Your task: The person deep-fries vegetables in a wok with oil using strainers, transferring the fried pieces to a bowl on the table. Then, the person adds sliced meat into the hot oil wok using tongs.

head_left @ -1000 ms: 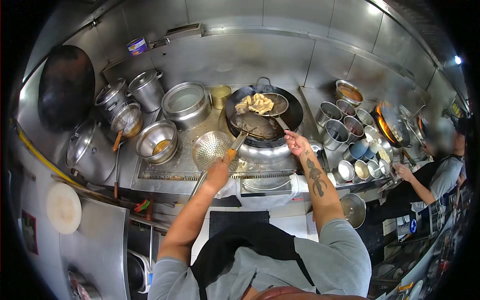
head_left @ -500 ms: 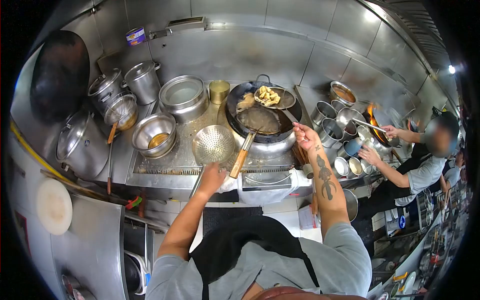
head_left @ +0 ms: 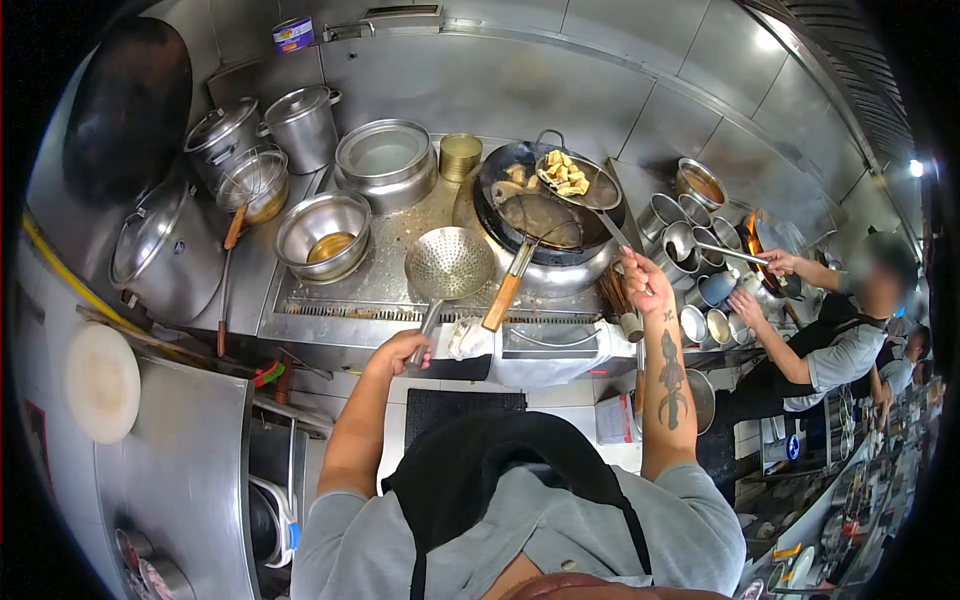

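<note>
My left hand (head_left: 402, 352) is closed round the metal handle of a perforated skimmer (head_left: 450, 264), whose round bowl hangs above the steel cooktop and looks bare. My right hand (head_left: 648, 283) grips the handle of a round metal strainer (head_left: 598, 188) over the far right of the wok (head_left: 487, 205). Yellowish food pieces (head_left: 564, 174) sit heaped in that strainer. A wire strainer (head_left: 540, 222) with a wooden handle (head_left: 503, 300) lies across the wok, its handle toward me. Paler food (head_left: 516, 178) shows partly at the wok's far left side.
Left of the wok stand a steel bowl with brown liquid (head_left: 323, 240), a large pot (head_left: 386, 165) and a tin can (head_left: 460, 157). A white cloth (head_left: 468, 338) lies at the front edge. On the right, a co-worker (head_left: 835, 345) works beside steel containers (head_left: 662, 215) and a flame (head_left: 752, 235).
The whole view has shifted slightly, moving the cooktop up and right in it. My left hand has moved left relative to the stove, tilting the skimmer's handle. Both hands keep their hold.
</note>
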A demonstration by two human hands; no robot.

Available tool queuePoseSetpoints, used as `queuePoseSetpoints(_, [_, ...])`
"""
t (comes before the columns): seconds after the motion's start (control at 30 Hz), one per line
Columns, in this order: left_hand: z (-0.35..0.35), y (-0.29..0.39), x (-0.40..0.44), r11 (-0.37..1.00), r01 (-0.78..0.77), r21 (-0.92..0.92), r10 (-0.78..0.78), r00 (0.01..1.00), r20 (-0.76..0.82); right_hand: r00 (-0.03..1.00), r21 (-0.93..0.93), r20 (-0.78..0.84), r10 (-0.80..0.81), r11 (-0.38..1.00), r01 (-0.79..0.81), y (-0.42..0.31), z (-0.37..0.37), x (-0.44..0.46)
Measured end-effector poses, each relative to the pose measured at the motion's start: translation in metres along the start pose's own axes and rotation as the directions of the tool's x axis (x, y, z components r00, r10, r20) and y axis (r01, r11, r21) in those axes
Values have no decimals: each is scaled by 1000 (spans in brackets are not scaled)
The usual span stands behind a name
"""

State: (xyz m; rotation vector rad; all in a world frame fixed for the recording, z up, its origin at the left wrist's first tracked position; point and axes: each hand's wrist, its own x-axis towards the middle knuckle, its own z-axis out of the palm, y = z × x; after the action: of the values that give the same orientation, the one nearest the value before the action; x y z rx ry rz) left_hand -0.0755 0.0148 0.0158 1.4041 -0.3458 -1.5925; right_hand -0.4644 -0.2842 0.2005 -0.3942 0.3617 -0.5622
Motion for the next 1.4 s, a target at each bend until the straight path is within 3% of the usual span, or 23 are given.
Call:
queuePoseSetpoints(0.03, [5, 4, -1, 988, 2, -154, 6, 999, 50, 1000, 22, -9, -10, 1000, 11, 6, -5, -2])
queuePoseSetpoints(0.13, [-3, 8, 15, 950, -50, -309, 99, 985, 144, 1000, 11, -6, -8, 1000, 8, 16, -17, -2])
queuePoseSetpoints(0.2, [6, 30, -8, 963, -120, -243, 145, 986, 88, 996, -19, -86, -19, 1000, 17, 18, -15, -6])
queuePoseSetpoints(0.23, [11, 41, -26, 966, -172, -192, 182, 983, 38, 996, 53, -68, 55, 997, -51, 15, -23, -5])
queuePoseSetpoints(0.47, [56, 136, -60, 945, -326, 25, 327, 945, -18, 982, -193, -130, -137, 975, 111, 16, -21, -18])
queuePoseSetpoints(0.67, [142, 172, 6, 921, -383, -72, 388, 919, 72, 977, -335, -85, -194, 929, 155, 10, 14, -26])
queuePoseSetpoints(0.73, [169, 182, 35, 943, -334, -15, 333, 937, 105, 980, -384, -52, -194, 909, 160, 12, 25, -31])
queuePoseSetpoints(0.83, [203, 191, 71, 954, -254, -160, 282, 942, 184, 979, -438, -73, -188, 888, 138, 9, 26, -33])
queuePoseSetpoints(0.97, [236, 200, 102, 966, -189, -179, 228, 945, 236, 876, -744, -207, -436, 652, 148, 25, 22, -16])
queuePoseSetpoints(1.1, [254, 199, 106, 949, -133, -286, 221, 928, 300, 864, -905, -160, -477, 421, 65, 29, 38, -22])
queuePoseSetpoints(1.2, [258, 195, 108, 952, -135, -275, 220, 926, 306, 855, -976, -41, -517, 203, 76, 23, 19, -12])
queuePoseSetpoints(1.3, [257, 196, 98, 947, -138, -289, 231, 920, 317, 819, -987, 54, -571, 94, 130, 20, 9, -2])
queuePoseSetpoints(1.4, [249, 196, 97, 938, -77, -338, 207, 907, 367, 812, -893, -120, -572, 419, 163, 19, 40, -9])
